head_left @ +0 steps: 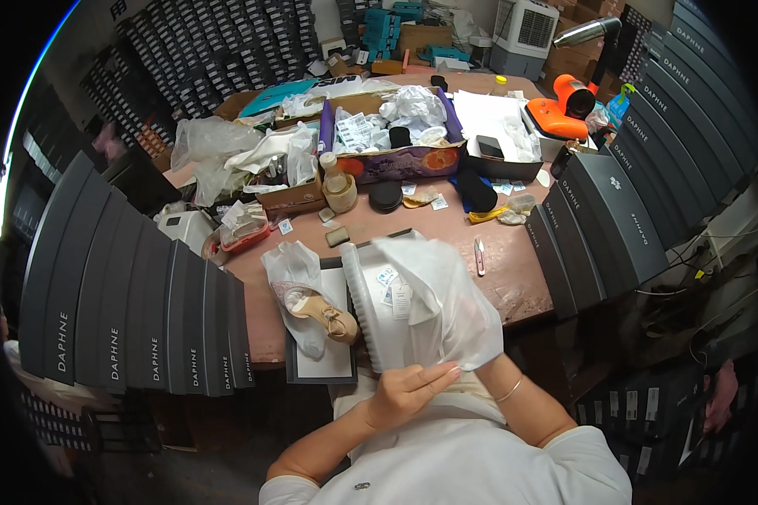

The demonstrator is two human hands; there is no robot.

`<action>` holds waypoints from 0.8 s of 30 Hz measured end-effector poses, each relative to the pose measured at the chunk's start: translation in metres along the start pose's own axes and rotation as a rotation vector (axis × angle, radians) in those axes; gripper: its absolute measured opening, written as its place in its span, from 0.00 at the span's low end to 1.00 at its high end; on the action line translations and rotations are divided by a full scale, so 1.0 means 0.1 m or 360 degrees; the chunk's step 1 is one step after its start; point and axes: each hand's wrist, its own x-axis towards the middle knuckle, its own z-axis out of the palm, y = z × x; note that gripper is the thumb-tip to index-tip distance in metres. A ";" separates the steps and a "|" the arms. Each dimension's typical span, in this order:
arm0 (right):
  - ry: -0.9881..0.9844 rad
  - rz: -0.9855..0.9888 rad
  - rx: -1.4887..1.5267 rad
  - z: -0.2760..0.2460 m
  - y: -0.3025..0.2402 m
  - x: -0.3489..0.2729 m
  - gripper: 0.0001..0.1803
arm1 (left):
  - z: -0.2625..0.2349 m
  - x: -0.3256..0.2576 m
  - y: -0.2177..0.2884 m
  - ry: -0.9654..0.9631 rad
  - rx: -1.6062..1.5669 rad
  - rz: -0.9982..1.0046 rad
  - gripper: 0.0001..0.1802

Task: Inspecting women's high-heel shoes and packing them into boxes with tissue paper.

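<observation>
A translucent white plastic bag [438, 295] covers my right hand [470, 330], whose fingers are hidden inside it. My left hand [408, 390] is closed on the bag's lower edge, close to my right wrist. In front of me, an open shoebox [291, 358] holds a beige shoe with a bow [335, 324], which lies partly on a white bag [306, 261]. Beside it stands a white-lined box part [379, 328], with small paper tags [400, 299] on it and the bag overlapping it.
Stacked dark shoeboxes rise at left [143, 286] and right [615, 219]. Behind my hands are a purple carton [396, 164] of crumpled paper, a bottle [338, 189], a small cutter [480, 257], a black brush-like pad [477, 192] and an orange tool [560, 114].
</observation>
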 end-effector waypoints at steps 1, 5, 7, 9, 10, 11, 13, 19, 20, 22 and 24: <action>0.0000 -0.0069 -0.0172 -0.04 0.08 -0.02 0.30 | 0.04 0.06 0.02 -0.0011 -0.0028 -0.0001 0.22; -0.0078 -0.0118 -0.0368 -0.13 0.39 0.02 0.35 | 0.12 0.01 -0.02 0.0051 -0.0298 -0.0018 0.26; -0.0172 -0.0298 -0.0774 -0.14 0.32 0.10 0.35 | 0.09 -0.32 0.07 0.0270 -0.0329 -0.0280 0.33; -0.0283 -0.0730 -0.1705 -0.04 0.11 0.11 0.35 | 0.02 -0.43 0.03 0.0786 -0.0348 -0.1025 0.38; -0.0192 -0.0658 -0.1524 0.06 0.16 0.10 0.34 | 0.08 -0.43 0.04 0.1220 -0.0660 -0.1470 0.40; -0.0111 -0.0579 -0.1352 0.18 0.22 0.09 0.33 | 0.10 -0.40 0.05 0.1334 -0.1271 -0.1604 0.40; -0.0084 -0.0629 -0.1326 0.33 0.24 0.10 0.33 | 0.20 -0.45 0.05 0.1276 -0.2053 -0.1776 0.40; -0.0383 -0.0383 -0.1459 0.47 -0.63 0.08 0.33 | 0.29 -0.36 -0.62 0.1538 -0.2656 -0.1819 0.36; -0.0355 -0.0302 -0.1249 0.39 -0.83 -0.08 0.36 | 0.24 -0.35 -0.68 0.1530 -0.2701 -0.1807 0.35; -0.0045 -0.0251 -0.1051 -0.01 -0.92 -0.40 0.43 | 0.12 -0.25 -0.74 0.1515 -0.2802 -0.1768 0.35; 0.0639 -0.0125 -0.0824 -0.38 -0.88 -0.49 0.49 | 0.13 -0.15 -0.70 0.1489 -0.2541 -0.1936 0.31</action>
